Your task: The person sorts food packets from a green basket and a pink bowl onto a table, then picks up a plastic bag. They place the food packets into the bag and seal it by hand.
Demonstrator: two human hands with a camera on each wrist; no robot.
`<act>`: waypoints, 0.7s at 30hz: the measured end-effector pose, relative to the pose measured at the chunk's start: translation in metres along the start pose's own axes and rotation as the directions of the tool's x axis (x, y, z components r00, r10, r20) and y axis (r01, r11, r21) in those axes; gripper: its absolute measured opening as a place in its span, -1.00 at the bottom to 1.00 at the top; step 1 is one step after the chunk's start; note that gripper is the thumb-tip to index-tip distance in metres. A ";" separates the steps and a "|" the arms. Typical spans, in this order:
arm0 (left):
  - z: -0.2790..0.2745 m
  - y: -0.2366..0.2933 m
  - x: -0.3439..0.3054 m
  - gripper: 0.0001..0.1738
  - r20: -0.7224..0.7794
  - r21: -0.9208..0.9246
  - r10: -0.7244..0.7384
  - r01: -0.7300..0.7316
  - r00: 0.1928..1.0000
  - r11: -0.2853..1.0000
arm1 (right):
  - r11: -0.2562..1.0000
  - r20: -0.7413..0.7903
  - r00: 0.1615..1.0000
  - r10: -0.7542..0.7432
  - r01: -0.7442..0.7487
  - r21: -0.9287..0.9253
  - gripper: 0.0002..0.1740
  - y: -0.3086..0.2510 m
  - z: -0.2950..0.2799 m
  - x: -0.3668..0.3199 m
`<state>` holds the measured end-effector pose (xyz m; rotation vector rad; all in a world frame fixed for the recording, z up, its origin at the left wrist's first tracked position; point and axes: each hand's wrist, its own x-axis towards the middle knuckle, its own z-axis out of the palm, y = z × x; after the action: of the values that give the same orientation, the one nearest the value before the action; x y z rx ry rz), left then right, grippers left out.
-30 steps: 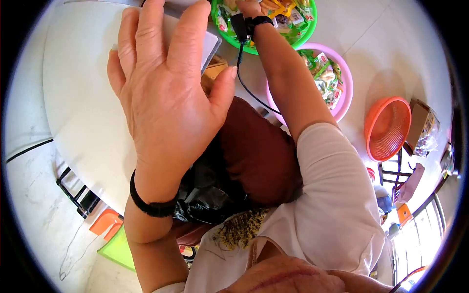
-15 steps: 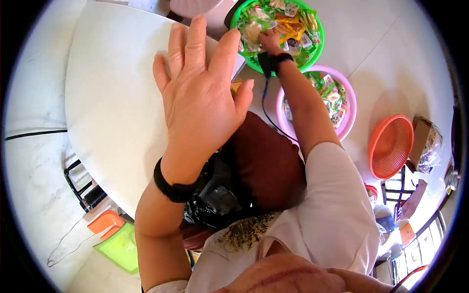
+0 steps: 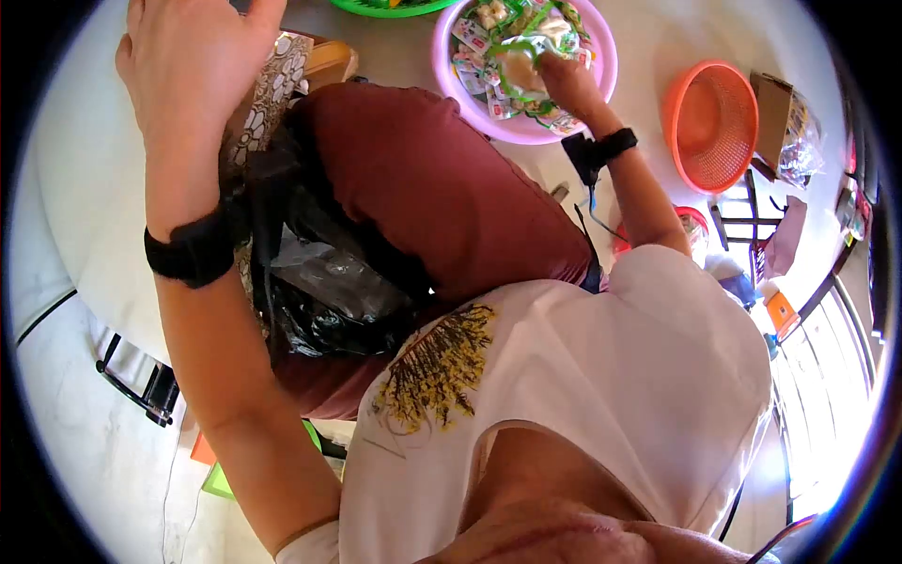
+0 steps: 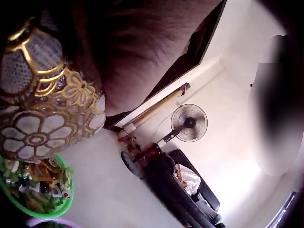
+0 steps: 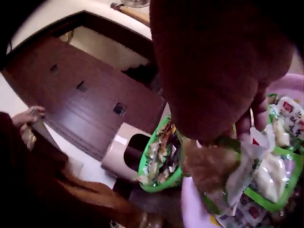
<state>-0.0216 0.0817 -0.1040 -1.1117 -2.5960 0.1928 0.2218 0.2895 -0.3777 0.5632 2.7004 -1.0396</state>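
My right hand [image 3: 568,85] is over the pink basin [image 3: 611,47], which is heaped with green-edged snack packets. Its fingers pinch one clear packet with pale brown contents [image 5: 211,164], seen hanging below the hand in the right wrist view. A white-filled packet [image 5: 271,178] lies close beside it. At the upper left of the head view, my left hand [image 3: 193,70] reaches out over the white table [image 3: 85,188] with nothing in it; its fingertips are cut off by the frame edge.
Beyond the pink basin stands a green basket [image 5: 159,187] of mixed packets. An orange basket [image 3: 711,127] and a cardboard box [image 3: 772,122] are at the right. A black plastic bag [image 3: 348,282] lies on the lap, near a flower-patterned cloth [image 3: 268,103].
My right hand has left the green basket and moved back over the pink basin, with a packet in its fingers. The head view has shifted, and my left hand now appears farther up and left.
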 end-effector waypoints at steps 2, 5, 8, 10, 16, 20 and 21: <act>0.004 -0.010 0.001 -0.34 0.001 -0.030 0.017 -0.017 1.000 0.999 | 0.998 0.117 0.993 0.028 -0.020 -0.067 -0.82 -0.008 0.011 -0.018; 0.005 -0.014 0.000 -0.35 -0.007 -0.039 0.010 -0.011 1.000 0.999 | 0.997 0.153 0.987 0.057 -0.047 -0.065 -0.77 -0.016 0.037 -0.029; 0.022 -0.027 0.002 -0.40 -0.198 -0.033 0.130 -0.139 0.971 0.990 | 0.996 0.046 0.995 -0.086 0.085 0.013 -0.72 -0.027 0.047 -0.020; 0.018 -0.027 0.000 -0.39 -0.158 -0.008 0.091 -0.093 0.983 0.996 | 0.985 -0.032 0.999 -0.038 0.043 0.167 -0.75 -0.047 0.041 0.004; 0.005 -0.019 0.001 -0.39 -0.093 -0.080 0.045 -0.053 0.995 0.995 | 0.941 -0.227 0.974 0.004 0.073 0.330 -0.69 -0.074 0.034 0.141; 0.001 -0.017 0.002 -0.37 -0.058 -0.147 0.011 -0.019 0.998 0.989 | 0.906 -0.276 0.961 -0.028 0.141 0.398 -0.61 -0.094 0.051 0.238; 0.001 -0.017 0.003 -0.37 -0.051 -0.150 0.010 -0.017 0.999 0.989 | 0.894 -0.248 0.968 0.045 0.072 0.443 -0.59 -0.108 0.048 0.250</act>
<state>-0.0352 0.0719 -0.1002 -1.1689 -2.5948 -0.0285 -0.0479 0.2535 -0.4256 0.8013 2.6704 -1.7261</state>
